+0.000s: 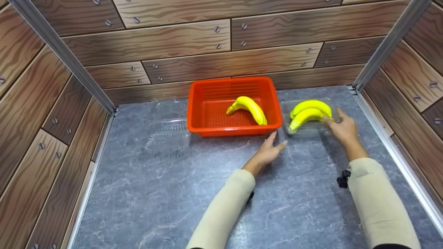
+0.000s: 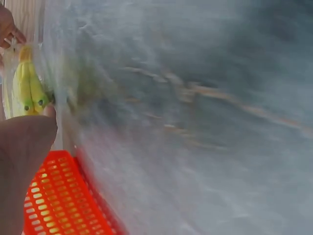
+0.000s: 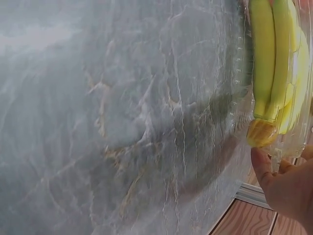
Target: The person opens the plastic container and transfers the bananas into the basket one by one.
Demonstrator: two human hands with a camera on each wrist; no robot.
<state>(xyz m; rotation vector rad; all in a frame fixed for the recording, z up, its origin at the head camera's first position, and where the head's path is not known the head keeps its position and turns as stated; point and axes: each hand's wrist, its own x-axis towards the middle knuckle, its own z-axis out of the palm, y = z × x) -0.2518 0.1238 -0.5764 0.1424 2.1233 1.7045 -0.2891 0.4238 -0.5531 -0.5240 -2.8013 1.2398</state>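
Starting far left, a wood-plank wall [image 1: 34, 103] borders the grey table [image 1: 138, 193], and just inside sits clear plastic packaging [image 1: 166, 133], hard to make out against the surface, roughly eight o'clock from the red basket [image 1: 233, 130]. Here's the basket, backed up close to the rear planks, with yellow bananas [image 1: 253, 109] lying on its floor toward the right, curved tips down near the front corner!

Next, the left hand [image 1: 266, 152], just below that corner, thumb and fingers spread apart, nothing in its grasp; whether a fingertip brushes the basket, I can't tell. From this hand the basket's bananas are at eleven o'clock, and the packed bananas [image 1: 308, 114] between one and two.

Those packed ones rest side by side in a clear tray [image 1: 311, 131], right beside the basket at its three o'clock. And look at the right hand [image 1: 344, 129], at the tray's right end! Thumb on the near side, fingers behind: it pinches the plastic edge, the thumb right by the brown banana ends in the right wrist view. From this hand the packed bananas lie toward ten o'clock, very near. A pale sleeve [image 1: 379, 197] runs back toward five, and the right-hand planks [image 1: 412, 90] close the row.
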